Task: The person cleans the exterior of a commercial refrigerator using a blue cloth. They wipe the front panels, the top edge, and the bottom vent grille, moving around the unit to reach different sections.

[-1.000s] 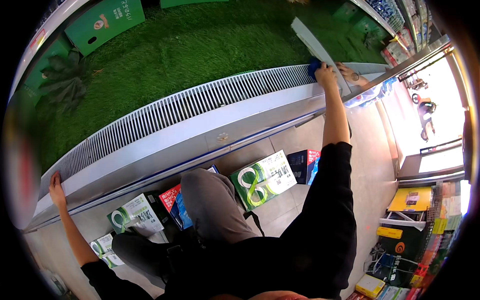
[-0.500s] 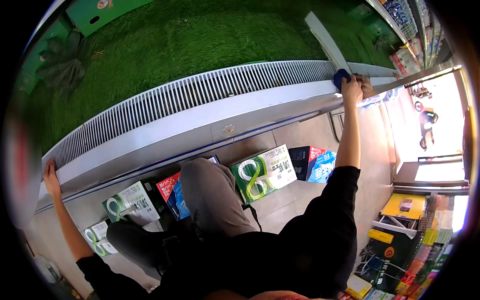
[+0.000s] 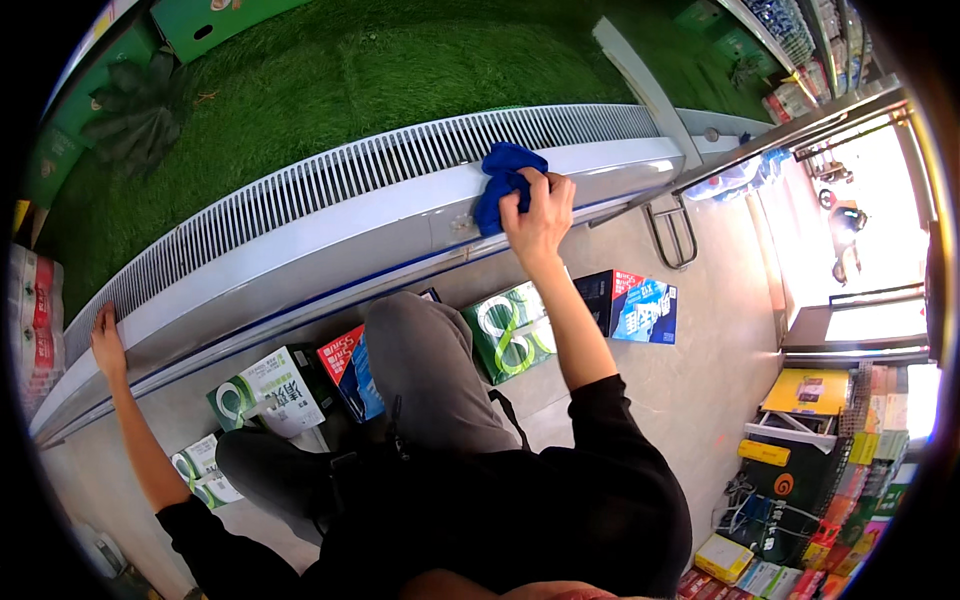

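Note:
My right hand (image 3: pixel 538 215) grips a folded blue cloth (image 3: pixel 505 170), pressed against the white front edge (image 3: pixel 380 205) of a long display case, just below its slotted grille (image 3: pixel 300 180). My left hand (image 3: pixel 108 340) rests at the far left end of that edge, by the grille, with its fingers extended and slightly apart. Behind the grille lies green artificial turf (image 3: pixel 400 70), crossed at the right by a leaning pale strip (image 3: pixel 625 70).
Several printed cartons (image 3: pixel 520 330) stand on the tiled floor (image 3: pixel 720 290) below the case, around my knees. A metal tube frame (image 3: pixel 672 230) is right of them. Stacked boxes (image 3: pixel 805 390) are at the lower right, a bright doorway (image 3: pixel 880 220) at the right, and green boxes (image 3: pixel 190 30) top left.
My right hand has moved leftward from the pale strip along the front edge, carrying the blue cloth. My left hand stays at the left end. The view has shifted a little.

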`<state>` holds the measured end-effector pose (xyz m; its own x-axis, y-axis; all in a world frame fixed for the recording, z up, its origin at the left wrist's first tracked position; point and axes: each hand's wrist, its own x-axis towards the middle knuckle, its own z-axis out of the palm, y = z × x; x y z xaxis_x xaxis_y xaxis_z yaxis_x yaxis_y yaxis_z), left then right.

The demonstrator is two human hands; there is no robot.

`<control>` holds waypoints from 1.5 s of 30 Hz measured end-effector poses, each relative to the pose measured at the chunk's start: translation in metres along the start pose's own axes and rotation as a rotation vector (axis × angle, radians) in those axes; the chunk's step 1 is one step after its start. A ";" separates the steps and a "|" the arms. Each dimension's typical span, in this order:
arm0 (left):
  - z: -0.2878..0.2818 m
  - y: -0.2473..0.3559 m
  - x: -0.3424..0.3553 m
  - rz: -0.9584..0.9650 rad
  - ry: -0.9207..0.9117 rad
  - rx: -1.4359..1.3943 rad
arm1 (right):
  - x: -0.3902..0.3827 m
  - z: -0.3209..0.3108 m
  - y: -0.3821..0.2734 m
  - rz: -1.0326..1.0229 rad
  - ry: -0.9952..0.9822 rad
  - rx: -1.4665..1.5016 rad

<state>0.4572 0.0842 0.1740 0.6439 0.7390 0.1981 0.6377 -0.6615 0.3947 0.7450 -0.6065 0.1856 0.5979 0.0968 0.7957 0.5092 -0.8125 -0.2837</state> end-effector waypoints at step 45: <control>-0.011 0.057 -0.027 -0.112 0.097 0.077 | -0.024 0.020 -0.130 -0.683 -0.394 0.192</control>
<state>0.4716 0.0284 0.2010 0.5256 0.8150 0.2439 0.7360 -0.5794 0.3502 0.6767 -0.4914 0.1933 0.2723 0.7603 0.5898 0.9167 -0.3912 0.0810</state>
